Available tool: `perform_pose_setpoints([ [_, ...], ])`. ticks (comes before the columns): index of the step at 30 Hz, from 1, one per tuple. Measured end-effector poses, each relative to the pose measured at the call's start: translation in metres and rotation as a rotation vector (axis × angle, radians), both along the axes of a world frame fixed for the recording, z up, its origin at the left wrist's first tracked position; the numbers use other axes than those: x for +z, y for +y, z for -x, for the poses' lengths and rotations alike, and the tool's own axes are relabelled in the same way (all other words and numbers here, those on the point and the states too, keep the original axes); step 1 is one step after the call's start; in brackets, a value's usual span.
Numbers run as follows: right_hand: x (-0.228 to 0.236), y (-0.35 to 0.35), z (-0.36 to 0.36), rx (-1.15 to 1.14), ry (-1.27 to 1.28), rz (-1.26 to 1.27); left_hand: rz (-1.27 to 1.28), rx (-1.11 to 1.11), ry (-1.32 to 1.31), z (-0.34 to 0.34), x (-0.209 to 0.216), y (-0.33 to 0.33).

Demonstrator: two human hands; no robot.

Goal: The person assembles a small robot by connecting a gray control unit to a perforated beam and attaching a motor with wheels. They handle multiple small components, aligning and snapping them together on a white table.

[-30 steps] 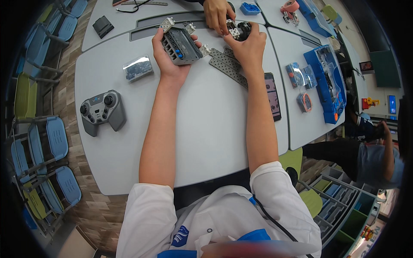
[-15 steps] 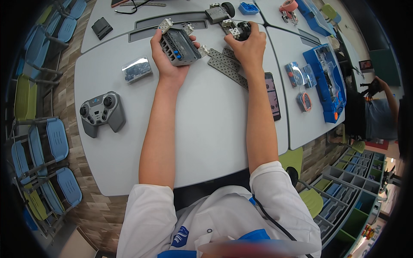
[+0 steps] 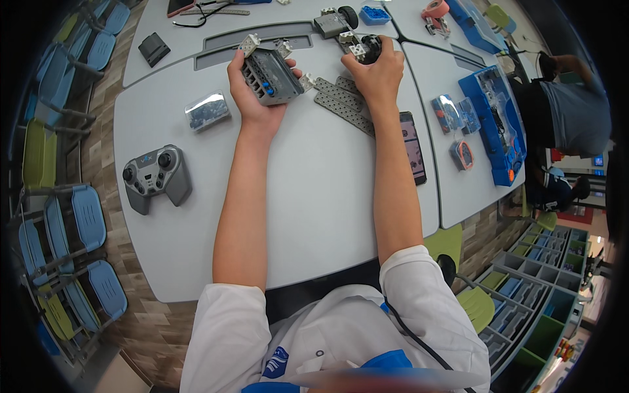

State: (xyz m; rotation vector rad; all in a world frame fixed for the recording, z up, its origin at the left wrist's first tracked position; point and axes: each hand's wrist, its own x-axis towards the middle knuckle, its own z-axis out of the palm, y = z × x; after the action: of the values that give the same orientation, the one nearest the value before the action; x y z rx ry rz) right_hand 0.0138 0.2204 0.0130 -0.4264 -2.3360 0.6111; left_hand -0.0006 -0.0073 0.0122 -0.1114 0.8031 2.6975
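My left hand is wrapped round a grey control block, tilted, with a row of ports, small blue pins and white connector pieces at its corners. To its right, my right hand has its thumb and fingers closed on a black wheel. White connectors sit beside this wheel, on a part-built frame with a grey motor and a second wheel at the far end. Grey perforated plates lie on the table between my hands. My fingers partly hide the gripped wheel.
A game controller and a clear parts box lie left. A phone is beside my right forearm. Rightward are small clear boxes and a blue case. A blue tray stands far back. A person is at right.
Both hands keep their grips and have hardly moved. At right the person has shifted and bent over, and another person now shows below. The whole view has shifted slightly.
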Motion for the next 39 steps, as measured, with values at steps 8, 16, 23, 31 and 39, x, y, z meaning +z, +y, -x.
perform_pose_setpoints([
  [8, 0.001, -0.003, -0.003, -0.007, -0.02, 0.044, -0.017, -0.002, 0.012, -0.001, 0.001, 0.0],
  [16, -0.002, -0.004, -0.004, 0.002, 0.031, 0.095, -0.017, 0.011, -0.002, -0.002, 0.004, 0.0],
  [23, 0.001, 0.002, -0.007, 0.148, 0.11, 0.074, -0.016, 0.021, -0.01, -0.002, 0.003, 0.001],
  [31, 0.012, -0.003, -0.009, 0.165, 0.207, 0.208, 0.187, 0.013, 0.041, -0.004, 0.006, 0.002],
  [39, 0.016, 0.0, -0.011, 0.064, 0.287, 0.122, 0.367, -0.016, 0.138, -0.004, 0.005, 0.007],
])
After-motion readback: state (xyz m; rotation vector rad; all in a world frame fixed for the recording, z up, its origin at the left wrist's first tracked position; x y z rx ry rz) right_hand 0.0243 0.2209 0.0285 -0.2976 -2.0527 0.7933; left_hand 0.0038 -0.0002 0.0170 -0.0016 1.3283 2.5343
